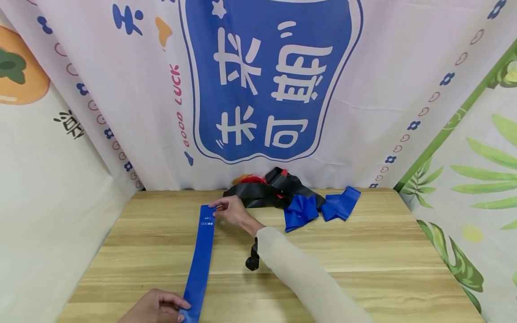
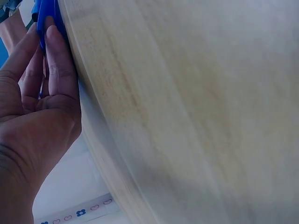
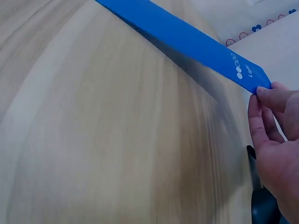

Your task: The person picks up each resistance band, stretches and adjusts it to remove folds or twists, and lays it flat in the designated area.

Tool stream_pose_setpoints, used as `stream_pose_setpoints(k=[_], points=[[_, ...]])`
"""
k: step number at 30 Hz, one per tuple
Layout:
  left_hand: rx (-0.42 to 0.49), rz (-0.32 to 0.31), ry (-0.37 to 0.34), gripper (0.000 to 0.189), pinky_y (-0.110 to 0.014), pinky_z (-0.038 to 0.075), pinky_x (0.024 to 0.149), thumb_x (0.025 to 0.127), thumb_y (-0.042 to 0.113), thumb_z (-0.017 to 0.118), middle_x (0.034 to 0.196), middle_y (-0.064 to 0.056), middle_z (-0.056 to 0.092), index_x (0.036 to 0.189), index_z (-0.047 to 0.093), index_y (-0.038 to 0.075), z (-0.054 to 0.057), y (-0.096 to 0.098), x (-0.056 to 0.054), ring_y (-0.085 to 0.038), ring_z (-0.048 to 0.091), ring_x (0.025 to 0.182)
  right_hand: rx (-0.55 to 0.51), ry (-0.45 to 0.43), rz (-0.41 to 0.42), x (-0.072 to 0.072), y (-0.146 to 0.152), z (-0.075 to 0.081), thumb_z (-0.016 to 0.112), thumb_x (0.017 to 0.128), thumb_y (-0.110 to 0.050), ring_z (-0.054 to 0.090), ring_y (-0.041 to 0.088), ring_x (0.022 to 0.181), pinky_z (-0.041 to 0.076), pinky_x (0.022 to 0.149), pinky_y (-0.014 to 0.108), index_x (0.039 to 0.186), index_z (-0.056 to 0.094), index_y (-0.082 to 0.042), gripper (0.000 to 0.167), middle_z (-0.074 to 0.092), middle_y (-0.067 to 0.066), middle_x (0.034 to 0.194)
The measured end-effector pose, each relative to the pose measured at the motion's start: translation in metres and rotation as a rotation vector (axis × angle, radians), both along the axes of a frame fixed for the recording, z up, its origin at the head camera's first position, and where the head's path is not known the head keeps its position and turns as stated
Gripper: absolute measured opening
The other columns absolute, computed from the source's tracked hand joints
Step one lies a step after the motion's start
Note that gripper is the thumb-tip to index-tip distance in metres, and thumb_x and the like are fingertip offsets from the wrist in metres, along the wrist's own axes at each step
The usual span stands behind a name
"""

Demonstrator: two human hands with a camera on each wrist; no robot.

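Note:
A flat blue resistance band (image 1: 200, 260) with white circles and the printed word "Light" runs lengthwise over the left part of the table. At its far end my right hand (image 1: 234, 211) pinches a corner between thumb and fingers. The right wrist view shows that end of the band (image 3: 187, 39) raised a little, casting a shadow on the wood. My left hand (image 1: 155, 307) pinches the near end close to the table's front. In the left wrist view, the left hand (image 2: 44, 88) has blue band between its thumb and fingertips.
Against the back curtain lies a heap of black bands (image 1: 258, 195) with red and orange ones (image 1: 250, 179) behind. Two crumpled blue bands (image 1: 302, 211) (image 1: 341, 204) sit right of the heap. Printed curtains (image 1: 383, 89) stand around the wooden table (image 1: 383, 269).

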State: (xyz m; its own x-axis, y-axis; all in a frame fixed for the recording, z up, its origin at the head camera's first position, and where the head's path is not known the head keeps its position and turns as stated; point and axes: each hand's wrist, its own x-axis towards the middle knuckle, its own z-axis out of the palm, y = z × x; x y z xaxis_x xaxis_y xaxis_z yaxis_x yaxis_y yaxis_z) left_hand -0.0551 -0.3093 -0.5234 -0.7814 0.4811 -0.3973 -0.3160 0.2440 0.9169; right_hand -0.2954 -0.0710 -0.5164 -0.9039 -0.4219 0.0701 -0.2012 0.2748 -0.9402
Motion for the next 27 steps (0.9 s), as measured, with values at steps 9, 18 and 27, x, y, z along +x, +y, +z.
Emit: stream_pose_setpoints(k=[9,18,27], points=[[-0.064,-0.015,-0.019,0.023,-0.025,0.060,0.073,0.096,0.003,0.075,0.103,-0.017,0.078,0.116,0.074,-0.009,0.007,-0.009,-0.002,-0.021,0.074,0.090,0.012,-0.012,-0.019,0.008,-0.015,-0.002,0.080,0.091,0.002,0.068,0.006,0.088,0.057,0.074,0.021,0.108,0.084,-0.013,0.023,0.080,-0.001,0.106],[-0.022,-0.038,-0.008,0.025,-0.024,0.059,0.072,0.096,0.002,0.074,0.102,-0.018,0.078,0.117,0.072,-0.012,0.007,-0.019,-0.001,-0.019,0.074,0.089,0.039,-0.040,-0.035,0.009,-0.021,-0.011,0.081,0.090,0.001,0.068,0.006,0.087,0.057,0.072,0.021,0.107,0.084,-0.014,0.023,0.079,-0.002,0.103],[0.034,-0.136,0.057,0.030,-0.018,0.053,0.068,0.096,-0.004,0.070,0.094,-0.006,0.068,0.125,0.069,-0.012,0.004,-0.023,-0.004,-0.007,0.066,0.078,0.057,0.020,0.010,0.009,-0.021,-0.015,0.079,0.092,0.003,0.069,0.006,0.089,0.058,0.080,0.021,0.110,0.083,-0.011,0.023,0.080,0.000,0.107]])
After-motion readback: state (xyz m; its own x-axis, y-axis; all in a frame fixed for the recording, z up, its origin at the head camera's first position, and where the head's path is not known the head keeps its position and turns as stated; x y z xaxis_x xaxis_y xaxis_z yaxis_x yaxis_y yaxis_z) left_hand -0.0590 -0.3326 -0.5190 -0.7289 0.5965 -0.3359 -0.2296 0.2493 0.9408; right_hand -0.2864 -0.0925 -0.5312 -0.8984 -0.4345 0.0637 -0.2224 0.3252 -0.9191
